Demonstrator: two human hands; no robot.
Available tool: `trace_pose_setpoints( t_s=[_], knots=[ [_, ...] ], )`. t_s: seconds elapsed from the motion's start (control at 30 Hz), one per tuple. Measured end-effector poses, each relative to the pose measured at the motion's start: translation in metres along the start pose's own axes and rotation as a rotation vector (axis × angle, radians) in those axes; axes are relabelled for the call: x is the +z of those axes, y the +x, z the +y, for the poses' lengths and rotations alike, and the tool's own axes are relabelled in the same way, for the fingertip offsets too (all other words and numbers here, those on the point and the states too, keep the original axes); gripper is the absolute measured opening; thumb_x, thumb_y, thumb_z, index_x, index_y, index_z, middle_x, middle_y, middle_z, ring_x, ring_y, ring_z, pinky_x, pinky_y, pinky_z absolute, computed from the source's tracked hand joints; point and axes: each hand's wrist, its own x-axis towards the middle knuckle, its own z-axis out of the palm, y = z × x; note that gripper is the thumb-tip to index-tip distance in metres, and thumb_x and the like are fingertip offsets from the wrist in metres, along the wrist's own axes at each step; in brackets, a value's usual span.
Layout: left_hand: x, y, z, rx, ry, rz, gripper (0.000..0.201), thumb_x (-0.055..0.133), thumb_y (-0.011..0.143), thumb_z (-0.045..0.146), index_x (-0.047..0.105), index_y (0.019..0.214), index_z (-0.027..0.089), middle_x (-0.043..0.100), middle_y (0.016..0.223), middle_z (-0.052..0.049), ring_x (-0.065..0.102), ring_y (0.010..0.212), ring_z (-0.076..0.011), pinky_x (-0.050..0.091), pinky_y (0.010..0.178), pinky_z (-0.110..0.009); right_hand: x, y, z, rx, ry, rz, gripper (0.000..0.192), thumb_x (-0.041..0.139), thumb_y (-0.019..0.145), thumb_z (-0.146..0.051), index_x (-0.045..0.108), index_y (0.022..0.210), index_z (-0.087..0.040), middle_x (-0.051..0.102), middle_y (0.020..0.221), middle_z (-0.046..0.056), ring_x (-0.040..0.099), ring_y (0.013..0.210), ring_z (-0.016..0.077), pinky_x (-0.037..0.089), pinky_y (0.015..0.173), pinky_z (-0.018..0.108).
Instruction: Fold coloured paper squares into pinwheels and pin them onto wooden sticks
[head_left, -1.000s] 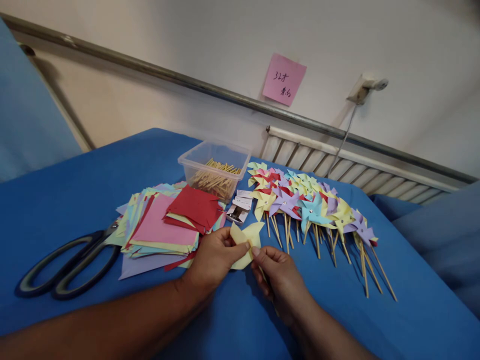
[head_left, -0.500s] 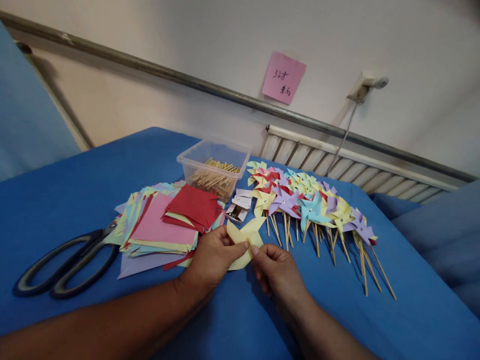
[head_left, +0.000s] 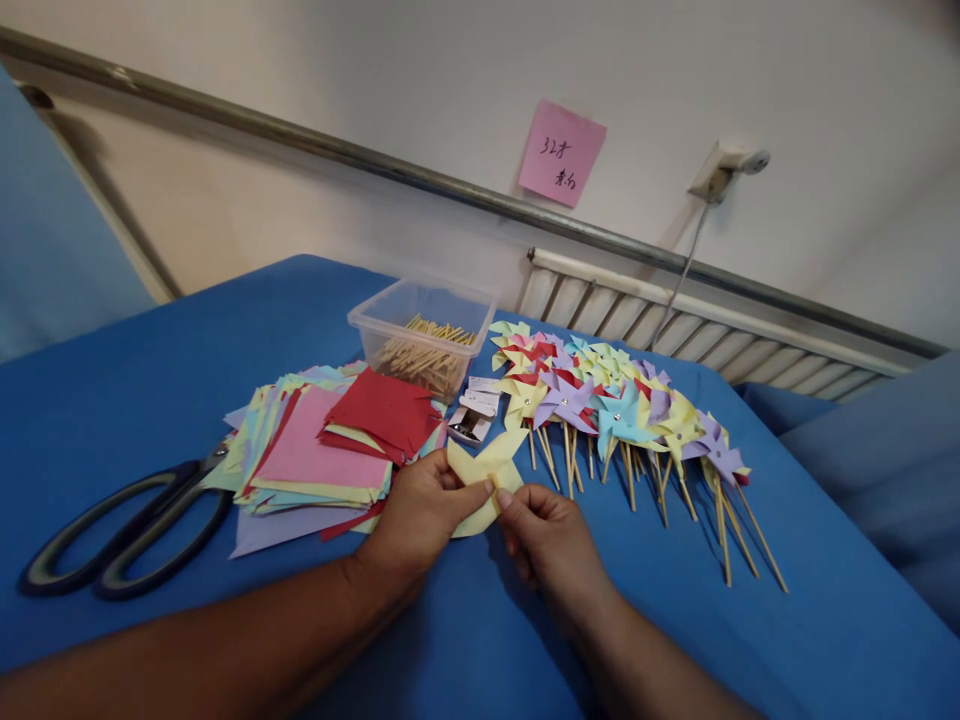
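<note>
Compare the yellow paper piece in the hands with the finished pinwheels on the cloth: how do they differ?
The yellow paper piece is pinched between the left hand and the right hand; the finished pinwheels lie untouched on the blue cloth. The piece shows no stick; each pinwheel has one. The piece is a single colour; the pinwheels come in several. Both are folded paper.

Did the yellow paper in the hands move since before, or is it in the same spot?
No. The yellow paper sits just as near the stack of coloured squares as before; only the camera shifted, and both hands hold it.
</note>
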Motion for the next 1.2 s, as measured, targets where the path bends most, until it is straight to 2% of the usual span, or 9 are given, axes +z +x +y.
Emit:
trace_pose_setpoints(
  t_s=[0.67, 0.87, 1.03, 1.2],
  knots=[
    [0.0016, -0.0015, 0.0021, 0.008, 0.01, 0.009, 0.029, 0.078, 0.054, 0.023, 0.062, 0.076, 0.016, 0.068, 0.057, 0.004, 0.059, 0.05, -0.0103, 0.043, 0.048, -0.018, -0.001, 0.0014, -0.0013, 0.012, 0.002, -0.015, 0.049, 0.069, 0.066, -0.061, 0.046, 0.057, -0.019, 0.044, 0.037, -0.009, 0.029, 0.026, 0.003, 0.017, 0.027, 0.016],
    [0.0021, -0.0014, 0.0036, 0.0, -0.014, -0.01, 0.031, 0.078, 0.055, 0.024, 0.063, 0.08, 0.016, 0.069, 0.058, 0.003, 0.061, 0.052, -0.0121, 0.046, 0.05, -0.02, -0.0017, 0.0006, 0.0001, -0.009, 0.02, -0.024, 0.047, 0.068, 0.069, -0.059, 0.046, 0.058, -0.018, 0.046, 0.04, -0.008, 0.031, 0.027, 0.0029, 0.019, 0.027, 0.016],
    [0.0009, -0.0017, 0.0042, -0.02, -0.033, -0.035, 0.033, 0.078, 0.055, 0.023, 0.062, 0.082, 0.015, 0.073, 0.069, 0.0, 0.064, 0.055, -0.013, 0.048, 0.053, -0.022, -0.0036, 0.0007, 0.0024, -0.009, 0.034, -0.057, 0.047, 0.068, 0.069, -0.059, 0.047, 0.061, -0.018, 0.049, 0.044, -0.007, 0.035, 0.029, 0.0033, 0.024, 0.026, 0.014],
    [0.0003, -0.0033, 0.0041, -0.01, -0.015, -0.028, 0.03, 0.077, 0.057, 0.023, 0.061, 0.081, 0.015, 0.071, 0.063, 0.002, 0.061, 0.051, -0.0114, 0.047, 0.051, -0.02, -0.0052, 0.0016, 0.0027, 0.001, 0.032, -0.078, 0.045, 0.067, 0.07, -0.058, 0.049, 0.063, -0.017, 0.049, 0.045, -0.008, 0.036, 0.029, 0.0034, 0.025, 0.026, 0.014]
  ],
)
